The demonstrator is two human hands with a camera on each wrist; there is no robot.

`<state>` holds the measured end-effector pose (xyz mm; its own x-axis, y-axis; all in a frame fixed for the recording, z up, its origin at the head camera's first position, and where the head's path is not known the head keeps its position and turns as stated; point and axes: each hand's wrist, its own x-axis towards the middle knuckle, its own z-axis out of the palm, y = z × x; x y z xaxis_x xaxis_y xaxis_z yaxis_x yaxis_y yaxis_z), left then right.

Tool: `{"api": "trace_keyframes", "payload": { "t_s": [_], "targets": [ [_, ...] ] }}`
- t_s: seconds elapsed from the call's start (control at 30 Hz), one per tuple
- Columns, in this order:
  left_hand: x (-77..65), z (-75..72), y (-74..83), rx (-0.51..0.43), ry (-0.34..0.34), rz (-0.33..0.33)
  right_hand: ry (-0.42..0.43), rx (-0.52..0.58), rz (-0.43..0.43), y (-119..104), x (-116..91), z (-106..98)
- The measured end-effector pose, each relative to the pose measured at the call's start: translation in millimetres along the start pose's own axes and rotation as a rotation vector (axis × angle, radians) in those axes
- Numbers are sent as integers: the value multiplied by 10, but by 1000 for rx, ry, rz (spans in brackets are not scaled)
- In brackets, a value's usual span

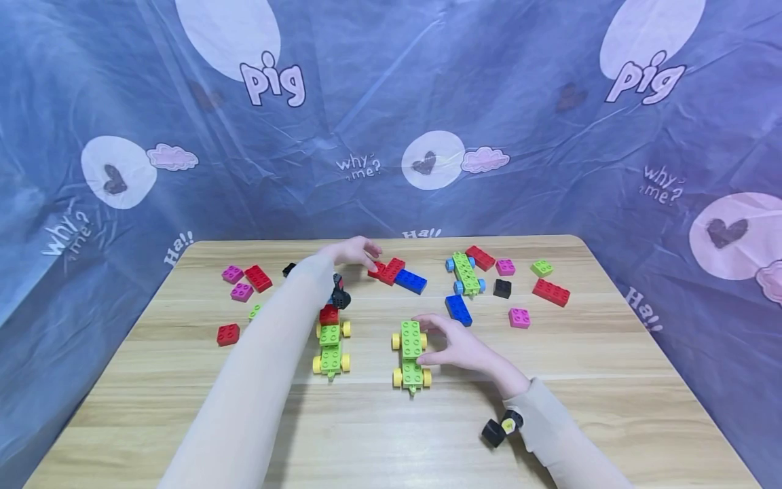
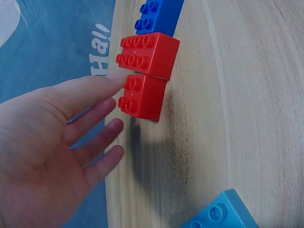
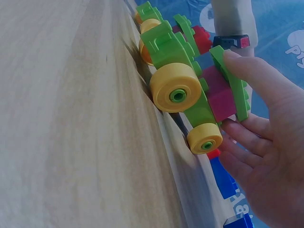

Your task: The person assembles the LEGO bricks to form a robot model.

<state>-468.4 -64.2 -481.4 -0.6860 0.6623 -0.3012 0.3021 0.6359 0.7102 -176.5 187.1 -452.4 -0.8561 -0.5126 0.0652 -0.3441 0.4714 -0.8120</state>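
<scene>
My left hand [image 1: 354, 251] reaches to the back of the table, fingers apart, with the thumb at the small red brick [image 2: 142, 97]. A longer red brick [image 2: 149, 54] and a blue brick [image 2: 161, 16] lie in line beyond it. My right hand [image 1: 452, 343] holds a green toy car [image 1: 411, 339] with yellow wheels [image 3: 175, 88], thumb and fingers at opposite ends of its raised green plate [image 3: 232, 88]. Under that plate a pink brick [image 3: 218, 95] shows. To the left stands a second green car [image 1: 330, 356] with a red brick [image 1: 329, 314] on it, partly hidden by my left arm.
A green car base with blue wheels [image 1: 466, 273] stands at the back right. Around it lie a blue brick [image 1: 458, 310], a black brick [image 1: 502, 288], a pink brick [image 1: 519, 318] and red bricks [image 1: 551, 292]. More pink and red bricks [image 1: 258, 278] are scattered at the left.
</scene>
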Motion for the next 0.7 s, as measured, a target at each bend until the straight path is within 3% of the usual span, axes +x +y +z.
{"api": "trace_keyframes", "payload": {
  "t_s": [0.07,0.1,0.13,0.23,0.37,0.47,0.6,0.7],
  "targets": [
    [46,3,-46,10,-17,12,1,1,-1,-5,-2,0],
    [-62,11,82,23,-22,8,1,1,-2,-6,-4,0],
    [64,13,-50,34,-27,14,2,1,-2,-7,-4,1],
    [113,8,-64,34,-58,6,2,4,-1,0,-5,4],
    [-229,32,367,-9,-83,-57,2,6,2,5,-4,8],
    [-469,71,650,23,-73,-99,3,6,4,0,-2,7],
    [-596,90,793,65,-84,-134,4,7,3,-17,0,4],
    [-585,78,781,63,-103,-146,4,3,-2,-26,-1,3]
  ]
}}
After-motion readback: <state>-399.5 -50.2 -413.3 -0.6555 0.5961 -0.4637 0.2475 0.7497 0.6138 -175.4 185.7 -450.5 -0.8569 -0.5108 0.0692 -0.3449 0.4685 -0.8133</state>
